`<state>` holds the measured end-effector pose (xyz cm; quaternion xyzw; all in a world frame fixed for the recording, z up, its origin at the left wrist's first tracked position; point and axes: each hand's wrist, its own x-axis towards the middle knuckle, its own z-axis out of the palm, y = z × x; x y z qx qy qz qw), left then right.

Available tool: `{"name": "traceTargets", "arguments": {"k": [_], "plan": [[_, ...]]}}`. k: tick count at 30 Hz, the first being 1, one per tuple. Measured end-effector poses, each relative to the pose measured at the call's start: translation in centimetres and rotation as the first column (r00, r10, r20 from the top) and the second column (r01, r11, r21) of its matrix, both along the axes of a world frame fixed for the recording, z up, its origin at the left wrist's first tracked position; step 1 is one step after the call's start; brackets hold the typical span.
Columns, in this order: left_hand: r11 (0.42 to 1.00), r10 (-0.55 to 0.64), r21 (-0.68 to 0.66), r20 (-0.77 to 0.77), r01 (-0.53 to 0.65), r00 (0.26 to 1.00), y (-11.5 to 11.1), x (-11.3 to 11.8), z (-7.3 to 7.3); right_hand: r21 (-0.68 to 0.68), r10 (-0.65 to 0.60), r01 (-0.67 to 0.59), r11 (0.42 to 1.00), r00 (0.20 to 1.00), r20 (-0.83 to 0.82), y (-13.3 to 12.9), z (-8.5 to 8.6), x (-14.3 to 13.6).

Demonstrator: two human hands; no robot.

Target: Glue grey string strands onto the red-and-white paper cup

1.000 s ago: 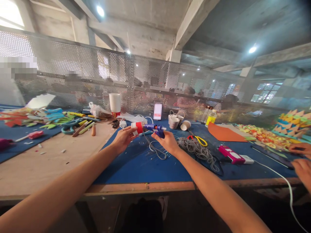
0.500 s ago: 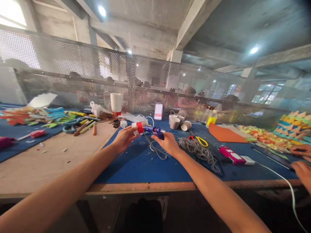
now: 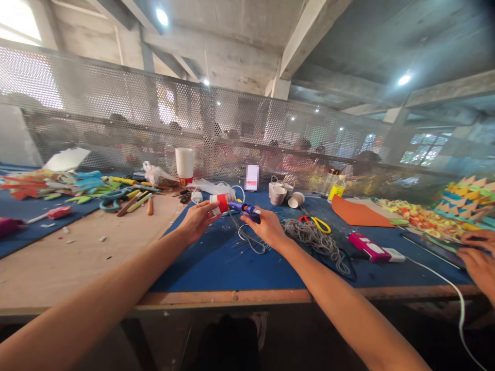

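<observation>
A red and white paper cup [image 3: 221,203] lies on its side in the grip of my left hand [image 3: 199,220], held above the blue mat [image 3: 216,265]. Grey cord appears wound around its right end. My right hand [image 3: 267,225] is wrapped around a blue glue gun [image 3: 244,207], with a white glue stick showing at its rear. The gun's nozzle points left and meets or nearly meets the cup; I cannot tell whether they touch. A loose length of grey cord [image 3: 255,246] hangs below the two hands.
Right of my hands lie a tangle of grey cord [image 3: 315,237], yellow-handled scissors [image 3: 322,225] and a magenta power strip [image 3: 369,247]. Behind are cord-wrapped cups [image 3: 277,194], a phone [image 3: 252,177] and stacked cups [image 3: 184,164]. Another person's hands [image 3: 478,260] are at far right.
My hands, the cup and the glue gun stay nearly in place. At far right, the other person's hand has shifted slightly left over the dark device there.
</observation>
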<state>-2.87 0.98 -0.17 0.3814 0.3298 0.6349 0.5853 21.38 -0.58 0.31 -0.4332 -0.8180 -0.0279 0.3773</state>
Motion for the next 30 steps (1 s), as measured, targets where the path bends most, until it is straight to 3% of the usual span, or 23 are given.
{"name": "traceTargets", "arguments": {"k": [8, 30], "plan": [[1.000, 0.005, -0.027, 0.001, -0.005, 1.000, 0.09, -0.04, 0.07, 0.020, -0.055, 0.054, 0.998, 0.997, 0.061, 0.00, 0.00, -0.09], [0.999, 0.026, -0.040, -0.020, -0.027, 0.999, -0.48, 0.15, 0.53, -0.017, -0.057, 0.059, 0.998, 0.994, 0.091, -0.53, 0.42, -0.04]]}}
